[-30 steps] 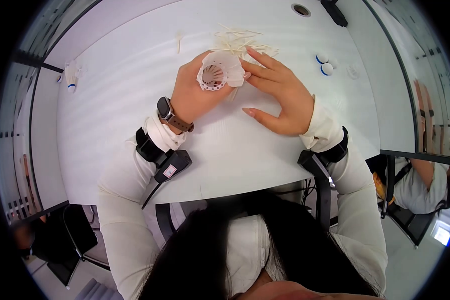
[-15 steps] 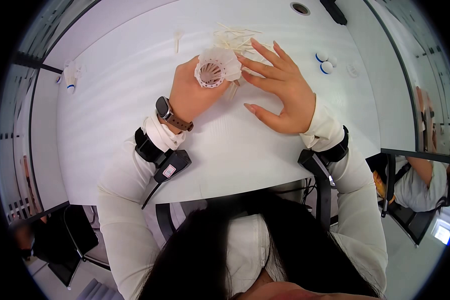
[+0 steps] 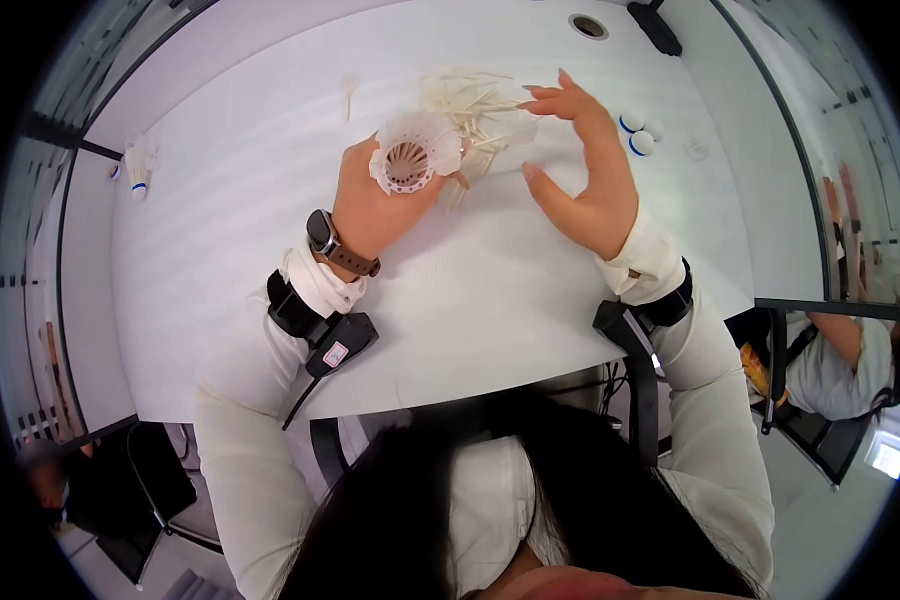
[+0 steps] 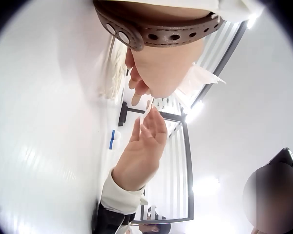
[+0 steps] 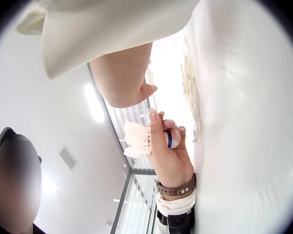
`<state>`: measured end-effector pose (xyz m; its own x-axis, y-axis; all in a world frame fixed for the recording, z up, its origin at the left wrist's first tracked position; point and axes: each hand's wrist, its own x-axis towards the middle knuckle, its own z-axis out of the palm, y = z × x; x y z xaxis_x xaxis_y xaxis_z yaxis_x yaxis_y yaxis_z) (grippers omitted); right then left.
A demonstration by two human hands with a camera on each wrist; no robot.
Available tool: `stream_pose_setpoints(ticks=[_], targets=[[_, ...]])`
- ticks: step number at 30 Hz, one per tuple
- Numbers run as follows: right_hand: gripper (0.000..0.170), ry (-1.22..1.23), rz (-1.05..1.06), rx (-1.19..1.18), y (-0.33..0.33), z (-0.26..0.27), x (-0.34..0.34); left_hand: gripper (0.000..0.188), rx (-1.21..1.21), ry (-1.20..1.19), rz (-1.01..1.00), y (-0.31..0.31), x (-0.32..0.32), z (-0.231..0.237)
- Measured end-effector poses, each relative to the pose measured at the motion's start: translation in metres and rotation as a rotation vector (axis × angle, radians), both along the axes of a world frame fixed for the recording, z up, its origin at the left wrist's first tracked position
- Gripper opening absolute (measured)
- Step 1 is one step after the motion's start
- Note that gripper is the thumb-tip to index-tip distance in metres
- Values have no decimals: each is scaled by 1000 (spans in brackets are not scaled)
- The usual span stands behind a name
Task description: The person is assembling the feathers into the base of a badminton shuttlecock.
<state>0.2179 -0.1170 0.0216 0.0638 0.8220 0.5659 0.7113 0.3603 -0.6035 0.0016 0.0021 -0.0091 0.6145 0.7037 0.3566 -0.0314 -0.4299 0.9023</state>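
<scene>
My left hand (image 3: pixel 385 215) grips a white shuttlecock (image 3: pixel 416 145), its feather skirt turned up toward the head camera. In the right wrist view, the blue-banded cork (image 5: pixel 173 139) shows between the curled fingers. My right hand (image 3: pixel 595 170) is just to the right, over the table, with its thumb and fingers spread apart. A pale feather (image 3: pixel 515 134) shows in that gap; I cannot tell whether the fingers touch it. Behind and between the hands lies a heap of loose feathers (image 3: pixel 470 100), partly hidden by the shuttlecock.
Another shuttlecock (image 3: pixel 139 170) lies at the far left by the partition. A single feather (image 3: pixel 348 97) lies behind my left hand. To the right are several blue-banded corks (image 3: pixel 640 143) and a clear small piece (image 3: pixel 696 147). A cable hole (image 3: pixel 588 27) sits in the table's back.
My right hand has drawn away from the shuttlecock's skirt to the right, its thumb and fingers spreading. My left hand has shifted slightly left and toward the body with the shuttlecock.
</scene>
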Motion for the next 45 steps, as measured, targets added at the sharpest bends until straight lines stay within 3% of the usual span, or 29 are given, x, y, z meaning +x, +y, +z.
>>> stream_pose_setpoints(ticks=[4,10,16,21,24,28,29,31,35,39,45], targets=[[44,-20,23,-42,2,-9,1,22,-13,31,13,-5,1,7],[25,50,-4,-130,2,-7,0,18,-34,-12,-16,-6,1,9],[11,270,69,-207,2,-1,-4,18,-90,-47,48,-7,3,10],[12,465,115,-281,4,-4,-2,23,-238,-90,63,-5,5,16],[11,509,121,-346,3,-2,-1,23,-148,-179,51,-3,9,7],[13,530,135,-338,3,-6,-1,27,-186,-67,-95,-6,3,10],[14,518,107,-384,3,-4,-1,24,-62,-50,-105,-7,3,12],[16,496,50,-475,0,1,0,30,-89,22,-167,-6,0,12],[18,538,71,-478,0,-1,-2,35,-84,29,-221,-4,0,6],[17,544,94,-508,-1,0,-4,31,143,95,-265,3,-3,3],[17,601,104,-492,-2,1,-8,27,164,132,-264,2,-4,5]])
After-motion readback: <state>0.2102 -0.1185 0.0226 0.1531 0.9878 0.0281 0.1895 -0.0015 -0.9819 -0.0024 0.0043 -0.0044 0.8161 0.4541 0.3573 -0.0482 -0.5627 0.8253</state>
